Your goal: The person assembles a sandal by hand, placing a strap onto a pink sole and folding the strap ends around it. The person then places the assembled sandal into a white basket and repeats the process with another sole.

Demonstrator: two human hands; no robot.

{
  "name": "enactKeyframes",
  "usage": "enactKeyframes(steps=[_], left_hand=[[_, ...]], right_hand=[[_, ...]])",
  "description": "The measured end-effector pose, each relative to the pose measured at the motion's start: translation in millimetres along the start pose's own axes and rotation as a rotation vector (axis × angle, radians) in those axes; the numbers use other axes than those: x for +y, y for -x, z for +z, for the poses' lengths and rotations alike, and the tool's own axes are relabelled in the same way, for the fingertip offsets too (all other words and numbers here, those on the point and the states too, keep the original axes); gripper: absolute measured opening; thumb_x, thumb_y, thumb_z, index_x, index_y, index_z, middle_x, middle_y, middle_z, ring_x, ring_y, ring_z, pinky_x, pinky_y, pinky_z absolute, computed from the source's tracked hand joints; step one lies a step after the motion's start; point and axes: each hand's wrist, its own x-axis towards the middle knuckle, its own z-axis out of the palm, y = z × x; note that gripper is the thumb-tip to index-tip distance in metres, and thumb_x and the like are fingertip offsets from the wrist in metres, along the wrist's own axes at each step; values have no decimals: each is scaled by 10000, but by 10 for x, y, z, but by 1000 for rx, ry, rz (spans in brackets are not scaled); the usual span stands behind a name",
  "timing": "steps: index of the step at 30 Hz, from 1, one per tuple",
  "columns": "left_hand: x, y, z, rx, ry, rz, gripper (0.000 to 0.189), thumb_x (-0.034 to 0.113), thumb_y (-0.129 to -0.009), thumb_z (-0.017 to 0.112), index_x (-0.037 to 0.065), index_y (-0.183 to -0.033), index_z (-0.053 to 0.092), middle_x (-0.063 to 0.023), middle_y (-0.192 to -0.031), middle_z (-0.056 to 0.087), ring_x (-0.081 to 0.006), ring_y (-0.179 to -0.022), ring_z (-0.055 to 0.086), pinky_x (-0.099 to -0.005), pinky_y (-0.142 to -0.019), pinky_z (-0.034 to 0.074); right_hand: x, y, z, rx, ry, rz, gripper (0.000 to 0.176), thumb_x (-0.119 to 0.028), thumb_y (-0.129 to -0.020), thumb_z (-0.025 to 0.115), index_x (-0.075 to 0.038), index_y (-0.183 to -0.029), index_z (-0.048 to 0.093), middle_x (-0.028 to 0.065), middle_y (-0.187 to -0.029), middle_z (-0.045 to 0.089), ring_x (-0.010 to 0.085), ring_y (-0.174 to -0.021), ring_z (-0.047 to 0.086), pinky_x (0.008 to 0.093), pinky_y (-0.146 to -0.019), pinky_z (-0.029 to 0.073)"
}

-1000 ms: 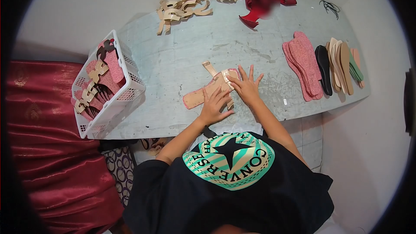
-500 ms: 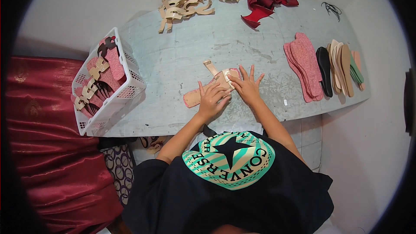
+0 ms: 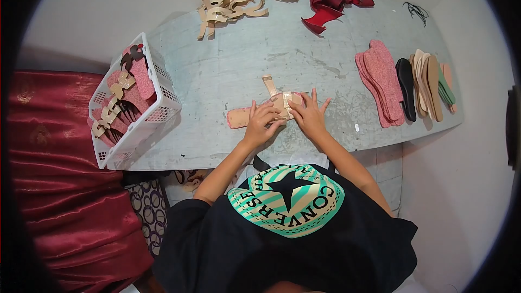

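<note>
A sandal sole (image 3: 237,119) with a tan face and pink speckled edge lies nearly level on the table in front of me. A beige strap end (image 3: 268,83) sticks out past its far edge, and a pale strip (image 3: 287,99) crosses it near the right end. Fingers of my left hand (image 3: 263,125) rest outstretched over the middle of the sole, the index pointing away from me. My right hand (image 3: 309,116) is spread at the right end, fingertips touching the sole beside the pale strip. Part of the sole is hidden under both hands.
On the left stands a white basket (image 3: 157,84) of strapped pink soles. Beige straps (image 3: 233,8) and red pieces (image 3: 328,0) lie along the far edge. To the right are pink soles (image 3: 382,84), a black sole (image 3: 405,89), tan soles (image 3: 432,87) and black cords (image 3: 417,13).
The sole has turned slightly clockwise: its left end moved away from me and its right end came nearer. Its strap end shifted right. Both hands stayed on it.
</note>
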Motion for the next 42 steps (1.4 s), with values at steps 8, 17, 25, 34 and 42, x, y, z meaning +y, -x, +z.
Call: enactKeyframes(steps=[8,17,25,34,42], left_hand=[[-178,-102,-5,11,180,-91,153,161,-740,694,35,-820,656,-47,-973,616,-249,-1014,562,-505,-989,318],[-314,-256,120,61,103,-126,180,177,-721,721,46,-839,683,-115,-1155,548,-359,-1219,404,-422,-958,382],[-333,-226,191,116,59,-160,166,161,-718,725,54,-839,688,-162,-1246,486,-415,-1311,259,-435,-990,354],[-359,-231,254,132,141,-233,158,160,-732,717,42,-834,691,-168,-1255,480,-388,-1317,268,-396,-930,425],[-305,-243,258,133,178,-290,163,146,-747,703,32,-863,689,-181,-1260,478,-372,-1331,244,-421,-990,359]], right_hand=[[-8,64,0,22,-27,-10,283,-345,-837,573,-304,-1113,621,109,-1280,449,409,-1304,242,749,-921,-31],[19,62,31,31,-35,-15,283,-347,-836,577,-314,-1114,618,113,-1276,455,397,-1310,246,748,-924,-23],[19,62,37,34,-41,-6,282,-348,-836,577,-317,-1113,616,107,-1267,460,394,-1309,248,742,-933,-26],[13,56,38,28,-26,2,277,-346,-836,576,-321,-1108,619,98,-1265,460,392,-1311,242,743,-930,-35],[37,59,43,11,-24,1,282,-341,-831,582,-317,-1110,620,95,-1289,446,408,-1316,223,740,-923,-63]])
